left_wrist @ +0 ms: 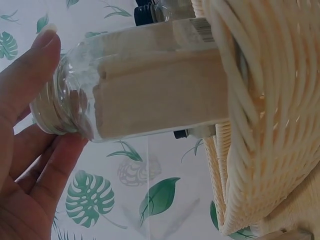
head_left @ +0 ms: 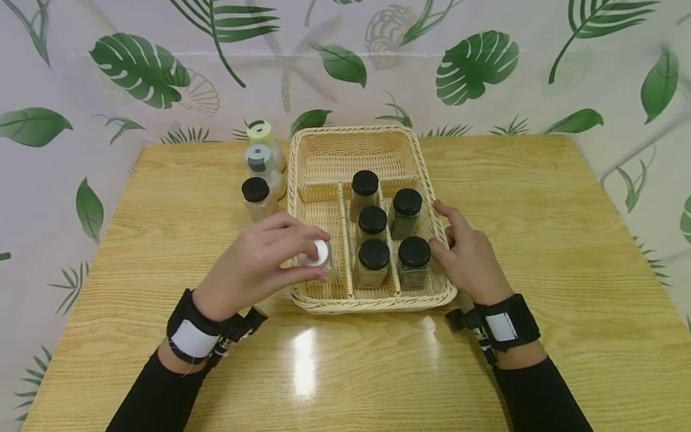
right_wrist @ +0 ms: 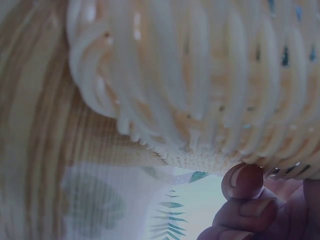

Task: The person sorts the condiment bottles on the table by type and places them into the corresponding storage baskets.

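Note:
My left hand [head_left: 259, 258] holds a clear glass jar by its neck, thumb on one side and fingers on the other. From above, the jar's round white top [head_left: 322, 252] shows between the fingers. In the left wrist view the jar [left_wrist: 160, 92] contains beige powder, and its lower end is hidden behind the wicker basket wall [left_wrist: 270, 100]. It stands in the front left compartment of the wicker basket [head_left: 372, 306]. On the basket's right side my right hand [head_left: 475, 258] grips the rim; its curled fingertips [right_wrist: 245, 182] show against the weave.
Several black-lidded jars [head_left: 373, 255] stand in the middle and right compartments. Left of the basket are a black-lidded jar [head_left: 260, 207], a jar with a pale blue lid [head_left: 260, 157] and one with a yellow-green lid [head_left: 260, 131]. Beneath lies a wooden table [head_left: 367, 372].

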{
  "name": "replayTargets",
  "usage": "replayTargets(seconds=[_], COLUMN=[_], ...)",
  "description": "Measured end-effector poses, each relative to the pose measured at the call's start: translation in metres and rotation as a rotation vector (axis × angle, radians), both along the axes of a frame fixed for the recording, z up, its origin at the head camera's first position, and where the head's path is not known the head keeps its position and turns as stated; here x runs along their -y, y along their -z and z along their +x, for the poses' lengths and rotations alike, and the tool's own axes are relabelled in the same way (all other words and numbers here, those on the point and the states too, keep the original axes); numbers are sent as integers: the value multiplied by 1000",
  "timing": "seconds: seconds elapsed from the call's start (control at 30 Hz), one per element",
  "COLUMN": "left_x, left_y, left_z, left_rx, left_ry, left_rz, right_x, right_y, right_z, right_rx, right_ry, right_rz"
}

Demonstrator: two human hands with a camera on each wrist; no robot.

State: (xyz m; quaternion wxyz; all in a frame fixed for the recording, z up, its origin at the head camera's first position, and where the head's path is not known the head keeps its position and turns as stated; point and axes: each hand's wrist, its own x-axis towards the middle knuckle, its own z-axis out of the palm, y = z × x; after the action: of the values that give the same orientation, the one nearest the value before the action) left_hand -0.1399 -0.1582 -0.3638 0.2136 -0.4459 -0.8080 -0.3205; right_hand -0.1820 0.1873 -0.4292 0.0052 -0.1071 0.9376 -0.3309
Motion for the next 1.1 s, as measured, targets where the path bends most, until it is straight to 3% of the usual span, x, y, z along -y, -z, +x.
replayTargets(seconds=[1.1], left_x=[-3], left_y=[17], left_z=[-5], left_rx=[72], left_ry=[41], left_rz=[-66], right_x=[-1], right_y=[1], right_z=[-1], right_rx=[16], right_ry=[12], right_rz=[-4])
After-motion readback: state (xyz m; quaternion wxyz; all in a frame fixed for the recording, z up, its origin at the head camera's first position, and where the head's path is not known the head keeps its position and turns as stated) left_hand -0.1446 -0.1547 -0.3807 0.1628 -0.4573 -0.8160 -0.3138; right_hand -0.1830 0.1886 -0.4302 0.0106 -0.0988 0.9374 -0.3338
